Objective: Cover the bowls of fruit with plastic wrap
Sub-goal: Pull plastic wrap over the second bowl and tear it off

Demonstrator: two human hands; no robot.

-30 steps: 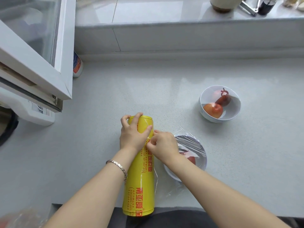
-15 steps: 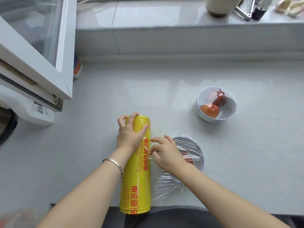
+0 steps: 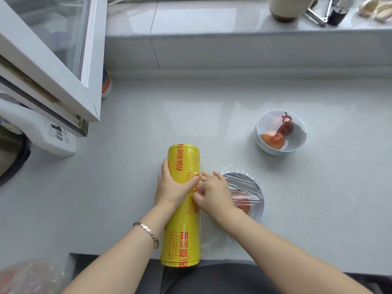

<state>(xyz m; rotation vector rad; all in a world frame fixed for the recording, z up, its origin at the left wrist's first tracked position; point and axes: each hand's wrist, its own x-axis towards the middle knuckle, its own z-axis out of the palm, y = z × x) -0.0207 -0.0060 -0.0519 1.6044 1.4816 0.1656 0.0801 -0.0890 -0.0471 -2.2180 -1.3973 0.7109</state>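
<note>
Plastic wrap roll (image 3: 182,236) lies lengthwise on the table (image 3: 318,187), just left of the near bowl (image 3: 262,203). Film (image 3: 241,183) is stretched over that bowl and runs back to the roll, uncut. Your left grip (image 3: 172,188) curls over the roll and pins it. Your right grip (image 3: 214,195) has its fingers bent at the film's edge, seemingly pinching it. You look mid-tear: next, part the sheet cleanly and tuck it, then cover the far bowl (image 3: 267,148), which is bare.
</note>
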